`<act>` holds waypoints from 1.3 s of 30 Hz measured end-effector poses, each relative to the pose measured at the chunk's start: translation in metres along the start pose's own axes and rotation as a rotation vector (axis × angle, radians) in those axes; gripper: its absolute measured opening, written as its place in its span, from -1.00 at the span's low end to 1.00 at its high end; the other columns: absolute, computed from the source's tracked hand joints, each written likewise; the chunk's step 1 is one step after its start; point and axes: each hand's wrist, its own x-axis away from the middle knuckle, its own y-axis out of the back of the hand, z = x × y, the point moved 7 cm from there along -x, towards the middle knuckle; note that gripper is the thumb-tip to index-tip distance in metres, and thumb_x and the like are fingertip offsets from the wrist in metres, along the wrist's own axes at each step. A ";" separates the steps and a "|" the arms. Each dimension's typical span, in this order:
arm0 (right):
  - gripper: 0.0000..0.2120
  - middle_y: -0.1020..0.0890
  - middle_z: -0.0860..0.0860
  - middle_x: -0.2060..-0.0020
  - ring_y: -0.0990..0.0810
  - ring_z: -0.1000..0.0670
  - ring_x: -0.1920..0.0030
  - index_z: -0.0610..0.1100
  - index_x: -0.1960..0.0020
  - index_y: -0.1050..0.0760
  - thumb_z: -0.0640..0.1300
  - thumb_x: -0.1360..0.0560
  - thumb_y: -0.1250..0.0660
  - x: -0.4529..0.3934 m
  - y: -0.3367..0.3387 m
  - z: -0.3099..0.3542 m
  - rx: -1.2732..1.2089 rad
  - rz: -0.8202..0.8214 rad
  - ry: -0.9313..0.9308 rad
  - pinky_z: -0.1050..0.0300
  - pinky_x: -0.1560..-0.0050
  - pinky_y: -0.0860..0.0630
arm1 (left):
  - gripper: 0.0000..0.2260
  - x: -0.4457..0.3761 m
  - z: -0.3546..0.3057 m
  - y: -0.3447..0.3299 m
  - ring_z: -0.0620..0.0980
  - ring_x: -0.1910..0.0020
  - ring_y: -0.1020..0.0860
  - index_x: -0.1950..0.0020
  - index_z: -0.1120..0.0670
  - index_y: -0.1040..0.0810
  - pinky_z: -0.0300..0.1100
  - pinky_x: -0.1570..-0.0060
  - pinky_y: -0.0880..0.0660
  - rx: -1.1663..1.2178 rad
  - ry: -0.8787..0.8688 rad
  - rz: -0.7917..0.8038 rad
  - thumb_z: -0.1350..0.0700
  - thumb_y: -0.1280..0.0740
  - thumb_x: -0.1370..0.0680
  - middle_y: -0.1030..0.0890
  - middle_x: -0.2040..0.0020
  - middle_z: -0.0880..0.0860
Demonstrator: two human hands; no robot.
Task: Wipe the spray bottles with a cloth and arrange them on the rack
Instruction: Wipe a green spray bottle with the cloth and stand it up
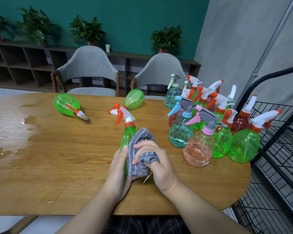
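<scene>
My left hand (118, 168) grips the lower body of a green spray bottle (127, 137) with an orange-and-white trigger head, held upright above the wooden table (61, 159). My right hand (156, 164) presses a grey cloth (139, 149) against the bottle's right side, the cloth bunched around its fingers. Two more green bottles lie on their sides: one (66, 106) at the far left, one (134, 99) at the far middle. A cluster of several upright spray bottles (208, 125), green, teal, pink and red, stands at the table's right end. The black wire rack (277, 149) stands just right of the table.
Water is pooled on the table's left part (15, 125). Two grey chairs (90, 71) stand behind the table's far edge. A dark shelf unit with potted plants (86, 31) lines the green wall. A grey wall rises behind the rack.
</scene>
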 end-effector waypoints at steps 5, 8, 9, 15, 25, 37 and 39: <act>-0.79 -0.46 -0.03 0.55 -0.42 -0.06 0.45 -0.06 0.53 -0.46 -0.09 -0.26 -0.17 -0.008 0.028 -0.007 -0.549 -0.239 -0.299 0.09 0.20 -0.41 | -0.10 -0.002 0.004 0.003 0.13 0.06 -0.67 -0.35 0.20 -0.41 0.06 0.23 -0.60 -0.020 0.011 0.002 -0.23 -0.61 -0.17 -0.63 -0.14 0.23; -0.79 -0.46 -0.10 0.50 -0.46 -0.06 0.41 -0.18 0.39 -0.39 -0.16 -0.40 -0.18 -0.016 0.051 -0.020 -0.924 -0.610 -0.585 0.02 0.13 -0.48 | -0.10 0.000 0.002 0.000 0.11 0.08 -0.69 -0.24 0.09 -0.52 0.02 0.31 -0.60 0.010 0.037 0.070 -0.27 -0.63 0.00 -0.68 -0.07 0.16; -0.77 -0.55 -0.13 0.39 -0.53 -0.09 0.30 -0.20 0.27 -0.45 -0.14 -0.51 -0.17 -0.019 0.054 -0.023 -0.935 -0.652 -0.628 0.00 0.07 -0.50 | -0.15 0.002 0.002 -0.002 0.11 0.08 -0.69 -0.21 0.06 -0.55 0.01 0.32 -0.60 0.016 0.040 0.090 -0.26 -0.62 -0.01 -0.68 -0.07 0.16; -0.75 -0.67 -0.15 -0.02 -0.64 -0.08 -0.02 -0.13 -0.08 -0.55 0.01 -0.57 -0.23 -0.031 0.024 -0.022 -0.451 -0.373 -0.628 0.01 -0.07 -0.54 | -0.61 0.004 0.000 -0.007 0.07 0.14 -0.69 -0.19 0.07 -0.56 -0.01 0.34 -0.61 0.022 0.029 0.087 -0.11 -0.35 -0.45 -0.70 -0.01 0.14; -0.56 -0.31 0.26 -0.43 -0.26 0.16 -0.43 0.28 -0.23 -0.44 -0.15 -0.46 -0.19 -0.010 -0.005 -0.016 0.223 -0.017 -0.231 0.03 -0.47 -0.20 | -0.49 0.006 -0.002 -0.008 0.10 -0.19 -0.61 -0.37 0.04 -0.49 0.09 -0.02 -0.59 -0.004 0.046 0.095 -0.23 -0.18 -0.55 -0.61 -0.26 0.14; -0.31 0.28 0.36 -0.47 0.36 0.13 -0.50 0.49 -0.41 0.17 0.01 -0.51 -0.14 0.042 -0.027 -0.011 0.528 0.287 -0.044 0.01 -0.48 0.15 | -0.09 0.005 0.001 -0.009 0.13 -0.13 -0.64 -0.22 0.18 -0.64 0.01 0.06 -0.64 0.247 0.167 0.171 -0.21 -0.69 0.03 -0.60 -0.23 0.24; -0.30 0.33 0.35 -0.46 0.41 0.11 -0.49 0.49 -0.41 0.23 0.05 -0.49 -0.11 0.050 -0.033 -0.009 0.518 0.287 -0.035 0.01 -0.47 0.21 | -0.10 0.006 0.001 -0.012 0.17 -0.06 -0.66 -0.14 0.20 -0.68 0.09 0.08 -0.64 0.282 0.216 0.188 -0.22 -0.69 0.10 -0.62 -0.18 0.27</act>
